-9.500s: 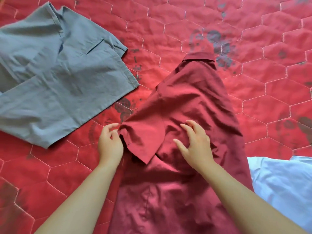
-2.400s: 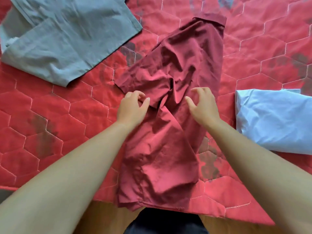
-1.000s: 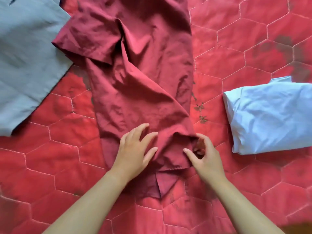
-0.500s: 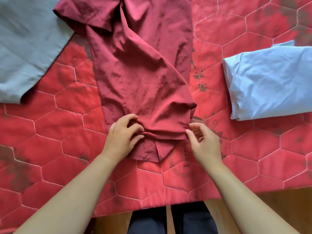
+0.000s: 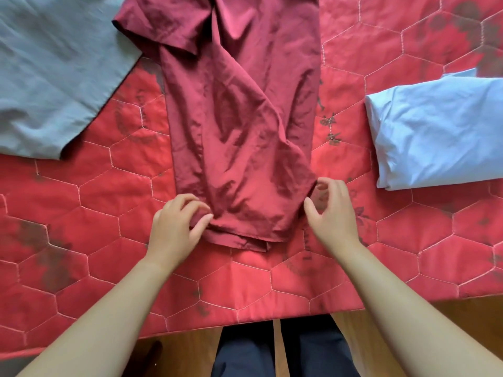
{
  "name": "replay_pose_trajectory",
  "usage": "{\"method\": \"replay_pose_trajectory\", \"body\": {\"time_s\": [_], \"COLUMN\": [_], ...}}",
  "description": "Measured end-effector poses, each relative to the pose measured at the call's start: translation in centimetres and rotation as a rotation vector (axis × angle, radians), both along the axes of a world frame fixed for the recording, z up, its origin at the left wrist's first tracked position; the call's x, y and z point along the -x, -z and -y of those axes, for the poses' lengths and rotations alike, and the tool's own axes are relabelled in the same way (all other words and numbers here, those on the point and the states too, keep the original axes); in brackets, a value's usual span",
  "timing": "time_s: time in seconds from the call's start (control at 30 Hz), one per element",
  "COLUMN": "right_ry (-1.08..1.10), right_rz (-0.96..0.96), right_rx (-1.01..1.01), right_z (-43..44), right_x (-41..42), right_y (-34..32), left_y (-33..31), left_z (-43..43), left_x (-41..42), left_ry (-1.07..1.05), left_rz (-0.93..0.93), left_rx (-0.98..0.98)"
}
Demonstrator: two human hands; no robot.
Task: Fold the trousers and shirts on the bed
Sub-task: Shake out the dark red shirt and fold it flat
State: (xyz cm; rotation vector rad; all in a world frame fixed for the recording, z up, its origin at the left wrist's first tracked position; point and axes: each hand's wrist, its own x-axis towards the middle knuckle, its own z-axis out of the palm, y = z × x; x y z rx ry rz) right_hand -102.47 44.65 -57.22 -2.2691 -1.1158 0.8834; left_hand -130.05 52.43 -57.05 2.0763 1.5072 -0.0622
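Broadly, from the head view, the folding looks partway done. A light-blue garment point(image 5: 441, 131) lies at 3 o'clock on the bed point(image 5: 272, 281) as a neat folded packet, so I judge it finished. A grey garment point(image 5: 54, 72) lies flat at 10 o'clock, running out of frame. It seems laid double, but whether it is fully folded, or whether it is trousers or a shirt, I cannot tell.

The maroon shirt point(image 5: 239, 131) is the piece in hand. It lies in the middle of the red hexagon-quilted cover as a long narrow strip, its top end running out of view at 12 o'clock. One short sleeve is turned across it near 11 o'clock and its hem is toward 6 o'clock. The sides appear already brought in. What is left, by my reading, is to carry the hem up toward the collar end and square off the packet.

Both forearms reach in from 6 o'clock, one to each lower corner of the strip. The left hand point(image 5: 174, 227) has curled fingers and its grip is closed, pinching the hem at the 7 o'clock corner between thumb and fingers. The right hand point(image 5: 334, 213) hovers at the 5 o'clock corner. Its fingers are curved and spread, its thumb is apart from them and its grip is open, with bedcover showing in the gap. It is just touching the cloth's edge and has hold of nothing.
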Motion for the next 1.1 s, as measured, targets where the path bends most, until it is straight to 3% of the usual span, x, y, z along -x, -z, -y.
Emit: {"method": "replay_pose_trajectory", "body": {"time_s": [0.1, 0.2, 0.43, 0.63, 0.7, 0.87, 1.0, 1.1], "right_ry": [-0.048, 0.009, 0.172, 0.240, 0.193, -0.190, -0.028, -0.102], "right_rz": [-0.060, -0.056, 0.044, 0.106, 0.108, 0.083, 0.016, 0.028], "right_rx": [0.072, 0.033, -0.150, -0.097, -0.113, -0.075, -0.077, -0.067], "right_z": [-0.4, 0.0, 3.0, 5.9, 5.7, 3.4, 3.2, 4.3], "right_x": [0.6, 1.3, 0.0, -2.8, -2.0, 1.5, 2.1, 1.9], "right_y": [1.4, 2.1, 0.5, -0.6, -0.9, 0.3, 1.9, 2.6], "left_y": [0.3, 1.0, 3.7, 3.2, 2.8, 1.9, 2.0, 2.4], "left_z": [-0.4, -0.3, 0.5, 0.6, 0.6, 1.0, 1.8, 1.9], "left_x": [-1.6, -3.8, -3.9, -3.0, -3.0, -4.6, -5.2, -4.6], "left_ry": [-0.137, -0.017, 0.154, 0.231, 0.237, 0.349, 0.383, 0.367], "left_rz": [0.072, 0.083, -0.146, -0.177, -0.172, -0.019, 0.042, 0.038], "left_rx": [-0.045, -0.064, 0.022, 0.009, -0.014, -0.094, -0.019, 0.030]}}
